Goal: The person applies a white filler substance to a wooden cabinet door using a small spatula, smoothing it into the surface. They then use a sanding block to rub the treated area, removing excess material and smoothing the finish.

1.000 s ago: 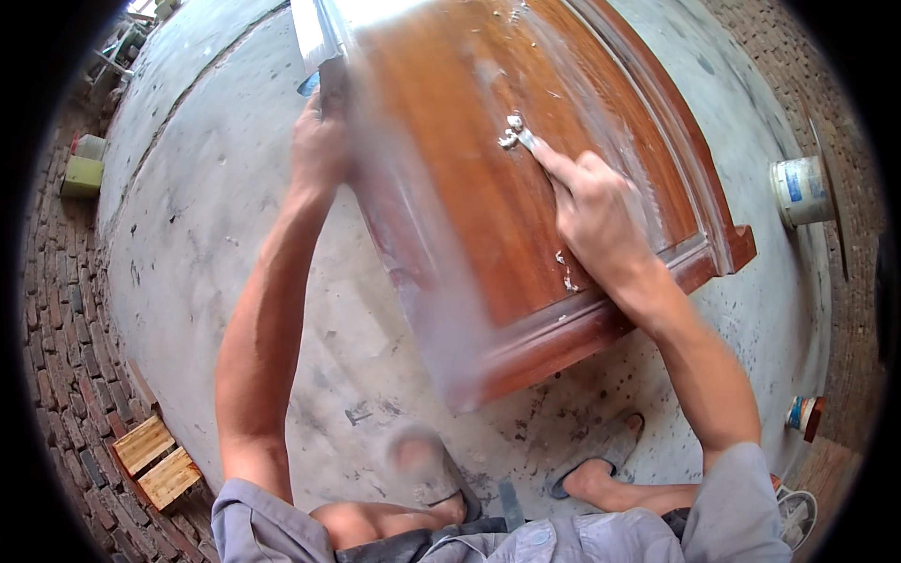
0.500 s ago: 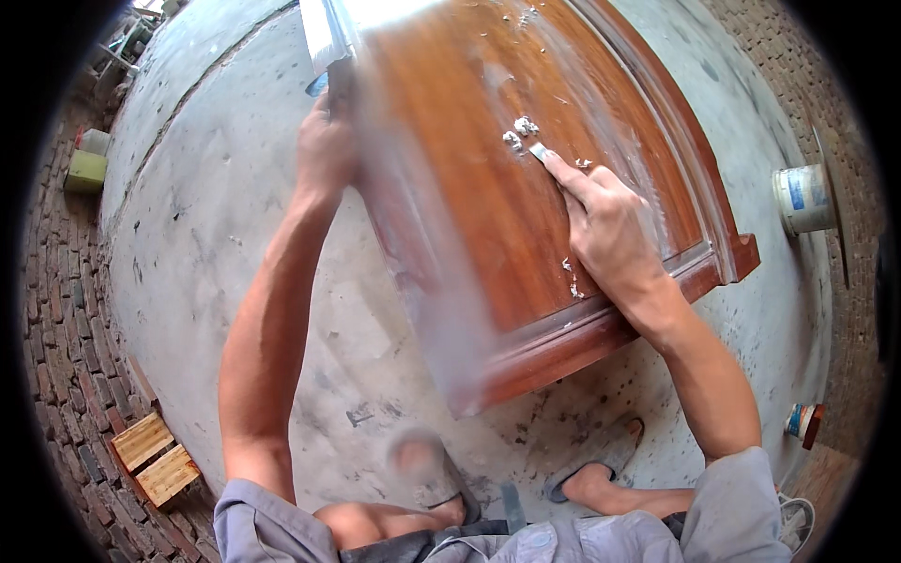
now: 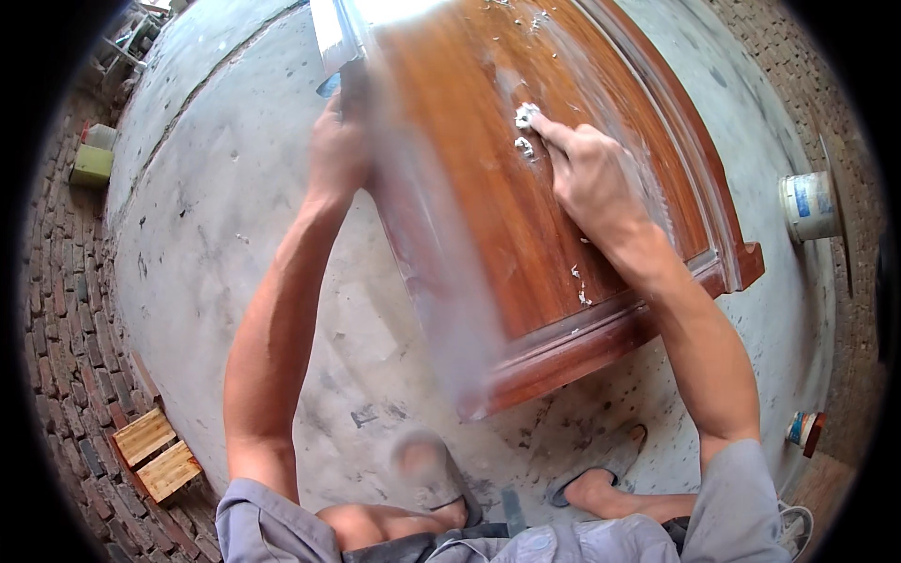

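Note:
A reddish-brown wooden panel (image 3: pixel 469 188), with a moulded border and pale smears along its grooves, stretches away in front of me. My right hand (image 3: pixel 596 174) is closed over the panel, index finger extended, around a small metal scraper whose tip is mostly hidden by white crumbs. One lump of white paste (image 3: pixel 526 116) is at that fingertip; another white lump (image 3: pixel 524 147) lies just nearer. My left hand (image 3: pixel 340 155) is closed at the panel's left edge on the dark handle of a wide scraper (image 3: pixel 330 38) with a pale, broad blade. Blur partly covers this side.
Below is a stained concrete floor (image 3: pixel 328 328), with my sandalled feet under the panel's near end. A white bucket (image 3: pixel 809 206) stands at right, a smaller tub (image 3: pixel 801 429) nearer. At left, a wooden stool (image 3: pixel 157 455) and a green container (image 3: pixel 91 165) rest on brick paving.
My right hand has moved slightly away from me and left, bringing the small scraper's tip onto the far white lump. My left hand stays at the panel's edge.

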Demonstrator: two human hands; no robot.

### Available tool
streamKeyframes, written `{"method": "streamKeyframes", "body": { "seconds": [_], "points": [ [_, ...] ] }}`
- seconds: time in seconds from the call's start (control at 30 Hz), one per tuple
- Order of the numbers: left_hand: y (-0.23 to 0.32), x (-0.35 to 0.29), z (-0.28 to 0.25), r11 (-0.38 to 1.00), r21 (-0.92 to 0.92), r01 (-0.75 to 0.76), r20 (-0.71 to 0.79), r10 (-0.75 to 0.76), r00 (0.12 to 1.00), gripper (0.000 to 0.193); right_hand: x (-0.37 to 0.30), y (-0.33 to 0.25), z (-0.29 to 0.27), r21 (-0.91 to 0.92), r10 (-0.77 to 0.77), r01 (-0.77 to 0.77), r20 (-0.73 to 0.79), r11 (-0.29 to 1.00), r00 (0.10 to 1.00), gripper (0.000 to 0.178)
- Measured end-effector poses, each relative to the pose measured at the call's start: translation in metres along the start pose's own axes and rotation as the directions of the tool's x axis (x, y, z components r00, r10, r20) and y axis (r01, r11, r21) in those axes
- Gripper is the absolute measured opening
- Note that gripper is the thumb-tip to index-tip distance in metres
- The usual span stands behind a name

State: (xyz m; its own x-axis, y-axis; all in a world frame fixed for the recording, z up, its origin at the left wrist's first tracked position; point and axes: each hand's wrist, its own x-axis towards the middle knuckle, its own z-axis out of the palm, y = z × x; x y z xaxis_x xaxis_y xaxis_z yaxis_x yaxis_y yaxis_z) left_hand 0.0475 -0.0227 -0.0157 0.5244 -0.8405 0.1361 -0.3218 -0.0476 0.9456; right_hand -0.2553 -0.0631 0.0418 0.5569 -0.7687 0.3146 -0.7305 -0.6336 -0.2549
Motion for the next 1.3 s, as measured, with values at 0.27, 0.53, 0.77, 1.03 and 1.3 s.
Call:
{"method": "streamKeyframes", "body": {
  "seconds": [0.27,0.53,0.77,1.03,1.3],
  "points": [
    [0.015,-0.007,-0.006,1.0,0.004,-0.002,-0.027,0.003,1.0,0.054,0.0,-0.008,-0.004,0.015,-0.021,0.021,0.017,1.0,1.0,0.034],
    [0.009,-0.008,-0.007,0.997,-0.072,-0.007,-0.012,0.006,1.0,0.054,-0.048,-0.011,-0.033,0.052,-0.028,0.024,0.092,0.998,0.995,0.041],
    [0.011,-0.008,0.0,0.998,-0.067,-0.008,-0.037,0.005,0.999,0.057,-0.075,-0.009,-0.049,-0.005,0.085,-0.086,0.166,0.996,0.982,0.047],
    [-0.008,0.005,-0.004,0.999,-0.027,-0.027,-0.023,0.026,0.999,0.066,-0.044,0.0,-0.029,0.034,0.042,-0.046,0.092,0.998,0.995,0.043],
    [0.002,-0.002,0.003,1.0,0.0,0.002,-0.013,-0.002,1.0,0.069,-0.015,0.009,-0.02,0.01,-0.014,0.013,0.048,1.0,0.999,0.042]
  ]
}}
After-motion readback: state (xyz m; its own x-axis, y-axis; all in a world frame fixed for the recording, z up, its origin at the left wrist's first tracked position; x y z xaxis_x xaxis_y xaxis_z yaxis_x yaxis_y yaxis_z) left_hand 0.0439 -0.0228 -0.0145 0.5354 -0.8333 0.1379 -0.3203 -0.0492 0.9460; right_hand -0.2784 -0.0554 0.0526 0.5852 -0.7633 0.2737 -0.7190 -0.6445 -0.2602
